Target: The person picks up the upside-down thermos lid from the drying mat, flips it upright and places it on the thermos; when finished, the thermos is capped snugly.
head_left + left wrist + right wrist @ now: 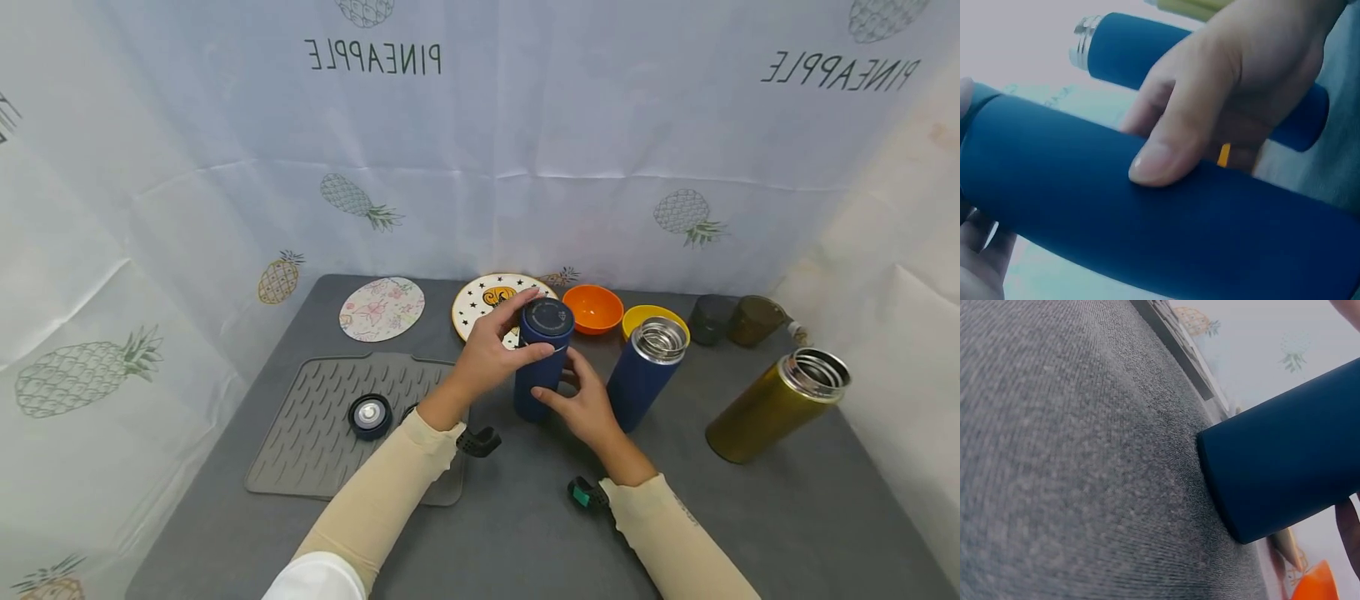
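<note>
Centrally, the left hand (491, 354) grips the capped blue flask (542, 360) near its top; the right hand (585, 404) clasps its lower body. It stands on the grey table (787, 517), an open blue flask (645, 372) just beside, a drying mat (330, 425) to the left.

Printed mirror-reversed on the white backdrop (480, 150): "PINEAPPLE", once at upper left of centre and once again at upper right, in thin dark capitals, among pineapple drawings. At the far left edge of the same backdrop, a cut-off scrap of dark lettering, too partial to read. Faint marks on the blue bottle's cap (548, 315), too small to make out; nothing legible in either wrist view.
</note>
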`<state>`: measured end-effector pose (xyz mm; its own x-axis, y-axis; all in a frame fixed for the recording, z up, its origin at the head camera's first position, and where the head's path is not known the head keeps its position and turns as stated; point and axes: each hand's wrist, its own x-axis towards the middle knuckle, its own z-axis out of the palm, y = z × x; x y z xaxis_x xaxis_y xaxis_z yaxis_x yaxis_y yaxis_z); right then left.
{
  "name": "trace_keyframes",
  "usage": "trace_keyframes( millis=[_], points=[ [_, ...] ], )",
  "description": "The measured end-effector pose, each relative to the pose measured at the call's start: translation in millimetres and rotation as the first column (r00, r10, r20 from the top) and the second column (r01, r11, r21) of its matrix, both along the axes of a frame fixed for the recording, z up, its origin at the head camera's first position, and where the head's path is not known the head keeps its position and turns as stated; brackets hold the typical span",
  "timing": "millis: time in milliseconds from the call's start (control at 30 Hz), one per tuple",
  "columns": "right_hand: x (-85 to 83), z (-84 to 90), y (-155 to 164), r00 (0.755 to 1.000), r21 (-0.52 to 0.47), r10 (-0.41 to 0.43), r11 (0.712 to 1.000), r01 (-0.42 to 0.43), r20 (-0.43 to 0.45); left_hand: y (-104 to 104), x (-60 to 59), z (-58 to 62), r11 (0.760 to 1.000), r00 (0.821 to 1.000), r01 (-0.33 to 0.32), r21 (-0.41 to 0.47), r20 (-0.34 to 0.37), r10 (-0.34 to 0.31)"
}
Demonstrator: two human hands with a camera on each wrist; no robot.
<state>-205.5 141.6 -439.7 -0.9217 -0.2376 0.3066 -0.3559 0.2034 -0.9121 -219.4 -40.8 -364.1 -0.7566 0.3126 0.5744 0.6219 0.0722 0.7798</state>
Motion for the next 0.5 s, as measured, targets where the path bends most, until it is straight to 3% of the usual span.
trace_keyframes(
  millis=[167, 367, 433, 500],
  points=[
    [0.2, 1.9, 0.5, 1.0, 0.014, -0.004, 1.0, 0.004, 0.001, -3.0, -1.7, 1.7, 0.998, 0.998, 0.056, 0.007, -0.004, -0.056],
    [-16.1, -26.5, 3.9, 1.0, 0.022, -0.012, 1.0, 0.012, -0.006, -6.8, -5.3, 10.2, 0.973, 0.973, 0.229, -0.01, 0.042, -0.229],
    [-19.1, -32.2, 5.1, 1.0, 0.024, -0.015, 1.0, 0.015, -0.003, -6.4, -6.6, 11.7, 0.972, 0.969, 0.236, 0.006, 0.072, -0.236],
    [-19.0, -32.9, 6.2, 1.0, 0.027, -0.013, 1.0, 0.013, 0.002, -4.6, -7.0, 10.6, 0.98, 0.976, 0.197, 0.041, 0.081, -0.2]
  ],
)
